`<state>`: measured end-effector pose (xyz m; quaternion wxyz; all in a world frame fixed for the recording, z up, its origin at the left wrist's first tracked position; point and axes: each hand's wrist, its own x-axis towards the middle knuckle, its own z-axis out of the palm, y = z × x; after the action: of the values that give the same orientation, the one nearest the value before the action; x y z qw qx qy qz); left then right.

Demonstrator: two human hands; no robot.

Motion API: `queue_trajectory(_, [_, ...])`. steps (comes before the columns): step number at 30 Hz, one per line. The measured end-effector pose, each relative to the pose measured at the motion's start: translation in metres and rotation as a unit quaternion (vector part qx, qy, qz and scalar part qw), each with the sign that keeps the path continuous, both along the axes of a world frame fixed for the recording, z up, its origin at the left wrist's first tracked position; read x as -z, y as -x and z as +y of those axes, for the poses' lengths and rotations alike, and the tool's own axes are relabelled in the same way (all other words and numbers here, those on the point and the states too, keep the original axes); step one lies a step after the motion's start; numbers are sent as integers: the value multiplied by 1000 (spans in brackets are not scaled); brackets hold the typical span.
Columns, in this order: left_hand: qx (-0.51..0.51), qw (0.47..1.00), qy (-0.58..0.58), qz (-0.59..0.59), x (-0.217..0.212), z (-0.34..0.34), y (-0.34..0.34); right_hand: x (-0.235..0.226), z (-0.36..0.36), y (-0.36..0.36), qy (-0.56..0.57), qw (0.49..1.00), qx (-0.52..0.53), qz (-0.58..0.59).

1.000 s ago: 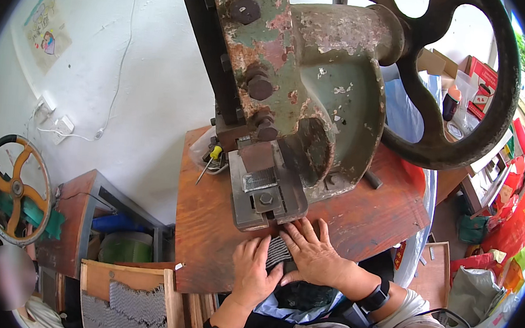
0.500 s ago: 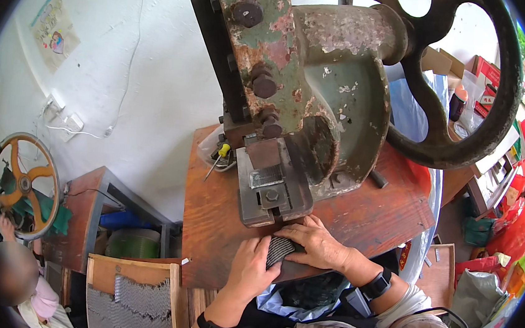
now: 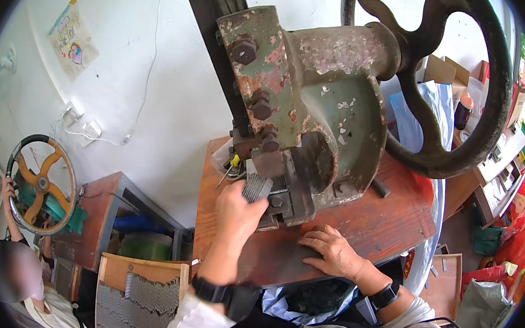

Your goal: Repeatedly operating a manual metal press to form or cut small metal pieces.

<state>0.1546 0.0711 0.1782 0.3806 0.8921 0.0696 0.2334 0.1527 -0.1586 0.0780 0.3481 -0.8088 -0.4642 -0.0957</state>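
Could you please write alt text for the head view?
The left hand holds a ridged grey stack at a green press, while the right hand lies on the table. At lower left is a tray of grey pieces.

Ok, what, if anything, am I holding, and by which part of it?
Your left hand holds a grey, ridged, metal-looking block by its near end. Your right hand holds nothing visible, its fingers on the reddish-brown wooden table.
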Motion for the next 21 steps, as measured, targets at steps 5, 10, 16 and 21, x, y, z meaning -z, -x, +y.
queue_trajectory(5, [-48, 997, -49, -40, 6, -17, -46, 1, 4, 1, -15, 1000, -8, 1])
queue_trajectory(10, [104, 972, 211, 4, 5, -9, -42, -1, -1, 1, -28, 1000, 11, -4])
queue_trajectory(16, [96, 990, -65, -80, 23, 22, -49, -28, 5, -7, -186, 982, 27, 19])
queue_trajectory(21, [-4, 983, -106, -151, 46, 8, -49, -67, 56, -52, -216, 965, 138, -52])
